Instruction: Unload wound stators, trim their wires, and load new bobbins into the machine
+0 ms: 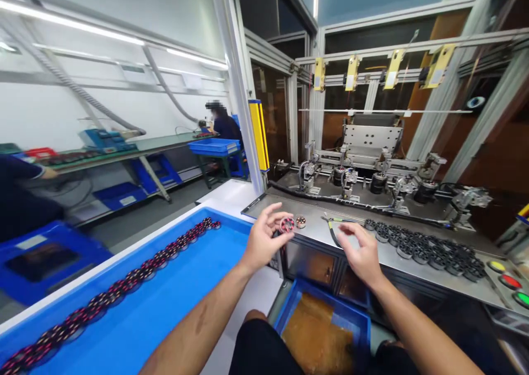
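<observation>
My left hand [266, 240] pinches a round motor stator [286, 225] with pink-red and dark segments between thumb and fingers, above the near edge of the metal ledge [316, 232]. Just to its right, a second stator [301, 221] with copper-coloured windings rests on that ledge. Between my hands lie nippers [332, 231] with dark and yellow-green handles. My right hand [361, 248] hovers by the handles, thumb and fingers apart, with nothing seen in it. Several black stator cores [425, 245] are massed to its right.
A blue tray [198, 303] at left holds a long row of wound stators [136, 278]. Behind the ledge stands a machine with several fixtures [349, 179]. Coloured push buttons [509, 281] sit far right; a blue bin [326, 325] is below. Two people work at left.
</observation>
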The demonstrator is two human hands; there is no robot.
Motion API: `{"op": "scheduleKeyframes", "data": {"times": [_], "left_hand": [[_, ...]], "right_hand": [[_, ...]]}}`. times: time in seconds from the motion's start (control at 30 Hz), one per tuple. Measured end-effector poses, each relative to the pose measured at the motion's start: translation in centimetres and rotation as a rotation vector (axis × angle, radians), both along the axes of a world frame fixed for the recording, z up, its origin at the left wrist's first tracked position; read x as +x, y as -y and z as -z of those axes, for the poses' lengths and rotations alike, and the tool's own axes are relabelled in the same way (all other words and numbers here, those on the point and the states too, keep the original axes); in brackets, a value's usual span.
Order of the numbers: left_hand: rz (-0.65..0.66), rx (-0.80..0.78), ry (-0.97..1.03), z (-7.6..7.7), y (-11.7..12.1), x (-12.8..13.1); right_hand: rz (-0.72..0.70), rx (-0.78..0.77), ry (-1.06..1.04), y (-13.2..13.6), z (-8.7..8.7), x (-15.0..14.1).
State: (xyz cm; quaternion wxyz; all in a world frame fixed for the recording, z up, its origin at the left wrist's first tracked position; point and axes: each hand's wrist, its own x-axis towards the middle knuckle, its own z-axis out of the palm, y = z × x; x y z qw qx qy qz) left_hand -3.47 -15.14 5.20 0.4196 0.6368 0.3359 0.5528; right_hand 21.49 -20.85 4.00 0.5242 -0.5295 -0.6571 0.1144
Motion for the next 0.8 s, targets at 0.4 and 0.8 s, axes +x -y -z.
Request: {"op": "scheduleKeyframes", "data": {"times": [0.4,0.8], "left_hand": [[0.281,0.204,0.142,2.6,15.2,3.0],[0.197,0.225,0.135,3.7,15.1,5.2]], "right_hand": [[-0.562,-0.590,-0.652,13.4,-0.7,-3.1],[-0.674,-0.751,-1.057,15.5,4.7,-5.1]]}}
